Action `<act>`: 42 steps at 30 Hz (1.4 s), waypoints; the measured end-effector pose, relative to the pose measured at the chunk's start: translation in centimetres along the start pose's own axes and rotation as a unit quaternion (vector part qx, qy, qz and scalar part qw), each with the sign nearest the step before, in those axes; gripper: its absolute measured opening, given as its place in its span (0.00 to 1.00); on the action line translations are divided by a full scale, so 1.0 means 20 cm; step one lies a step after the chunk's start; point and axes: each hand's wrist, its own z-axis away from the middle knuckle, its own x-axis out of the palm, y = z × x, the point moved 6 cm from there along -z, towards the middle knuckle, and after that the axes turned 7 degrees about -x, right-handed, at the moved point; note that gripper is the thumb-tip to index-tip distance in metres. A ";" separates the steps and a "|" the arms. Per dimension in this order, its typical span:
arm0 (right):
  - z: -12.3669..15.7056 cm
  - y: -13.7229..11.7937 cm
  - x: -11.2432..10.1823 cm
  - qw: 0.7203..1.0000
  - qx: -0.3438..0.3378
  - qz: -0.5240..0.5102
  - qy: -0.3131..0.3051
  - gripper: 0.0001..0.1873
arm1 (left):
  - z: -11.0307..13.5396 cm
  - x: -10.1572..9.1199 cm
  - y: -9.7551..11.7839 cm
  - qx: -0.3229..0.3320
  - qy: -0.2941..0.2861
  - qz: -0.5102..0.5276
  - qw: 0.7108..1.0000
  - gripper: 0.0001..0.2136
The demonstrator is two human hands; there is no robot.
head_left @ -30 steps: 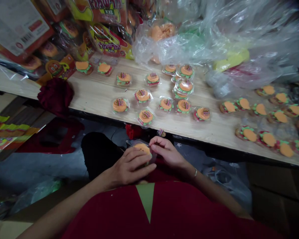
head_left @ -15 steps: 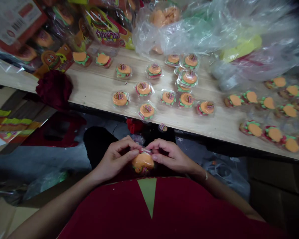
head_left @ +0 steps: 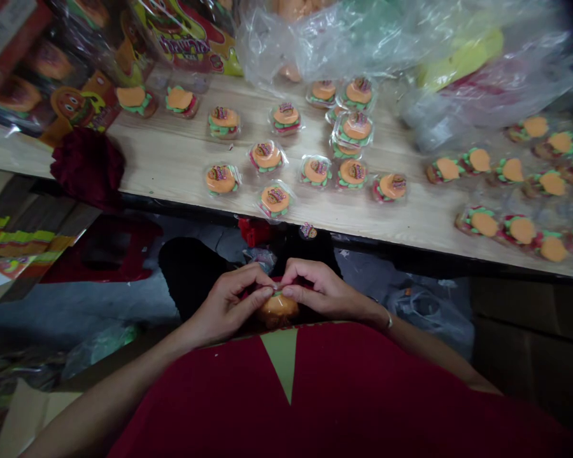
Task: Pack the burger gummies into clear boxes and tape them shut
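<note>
Both hands meet over the lap, fingertips pinched together on one small sweet, below the table edge.

Head view: left hand (head_left: 229,305) and right hand (head_left: 322,294) are curled knuckles-up, thumbs and forefingers closed on the top of an orange burger-shaped gummy in clear wrap (head_left: 277,310). It sits just above the red shirt (head_left: 363,407), half hidden by the fingers, and whether the wrap is sealed cannot be made out. Both forearms run out behind the shirt. The pale wooden table (head_left: 172,165) crosses above the hands, its dark front edge near the knuckles. A loose spread of wrapped burger gummies (head_left: 275,198) lies on it, one just at the rim. Crumpled clear plastic bags (head_left: 363,38) blur the far side. A dark red cloth bundle (head_left: 88,166) overhangs the front edge at left. Open floor shows between lap and table.
</note>
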 end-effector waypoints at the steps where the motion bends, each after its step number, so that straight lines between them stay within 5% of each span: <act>1: 0.01 0.01 0.00 1.000 0.005 -0.014 0.003 0.06 | 0.00 0.00 -0.01 -0.008 0.003 0.005 1.000 0.08; 8: 0.02 0.09 -0.06 0.998 0.028 -0.051 0.037 0.08 | -0.02 0.00 -0.06 -0.019 0.066 0.103 0.992 0.07; 14: -0.04 0.01 -0.04 1.000 -0.019 -0.002 -0.002 0.05 | -0.02 0.01 -0.03 -0.043 0.042 0.046 0.997 0.07; 22: -0.02 0.03 -0.01 0.999 -0.032 0.002 0.031 0.06 | -0.01 0.03 -0.01 -0.032 0.023 -0.017 0.999 0.06; 29: 0.03 0.06 -0.03 0.998 -0.023 -0.032 0.048 0.07 | -0.03 0.06 -0.03 -0.054 -0.004 0.030 0.998 0.07; 36: 0.14 0.21 -0.13 0.954 0.006 -0.129 0.272 0.13 | -0.02 0.03 -0.14 -0.099 0.070 0.199 0.972 0.12; 42: 0.11 0.19 -0.11 0.979 0.046 -0.124 0.156 0.13 | -0.03 -0.04 -0.15 -0.126 0.087 0.185 0.971 0.11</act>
